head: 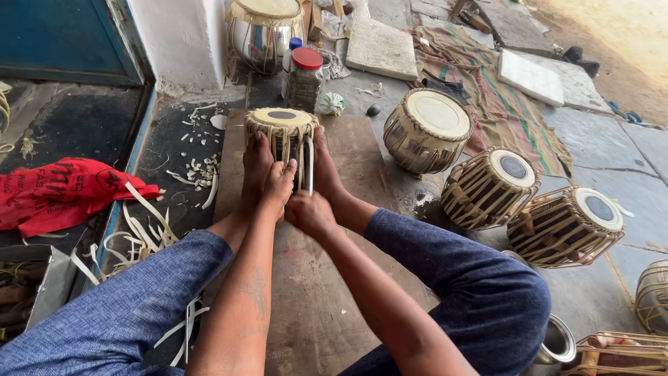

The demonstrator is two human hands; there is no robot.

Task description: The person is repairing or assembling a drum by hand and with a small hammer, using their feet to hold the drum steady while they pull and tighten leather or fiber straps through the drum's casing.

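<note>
a small drum [282, 136] lies tipped on a wooden board [316, 278], its skin head facing away and up, its long axis running straight out from the person's body. both bare feet clamp it, one on each side, so it sits directly ahead of the two hands, touching them.

the left hand [278, 186] is curled closed against the near side of the drum, fingers wrapped on the lacing there. the right hand [309, 212] is a closed fist just beside and slightly nearer the body, gripping a pale strap [309, 166] that runs up along the drum's side, parallel to its axis (whether the left hand also pinches this strap cannot be told). the left hand is the one closer to the drum body; the right sits a little behind it on the strap's line.

around this: three more laced drums [490, 186] and a shiny metal-bodied drum [426, 131] stand to the right, well apart from the hands. a jar with a red lid [305, 76] and another metal drum [263, 31] stand beyond the board. pale strap cuttings [198, 173] litter the floor on the left, near a red cloth [62, 193]. nothing lies between the hands and the drum; only the feet crowd its sides.
</note>
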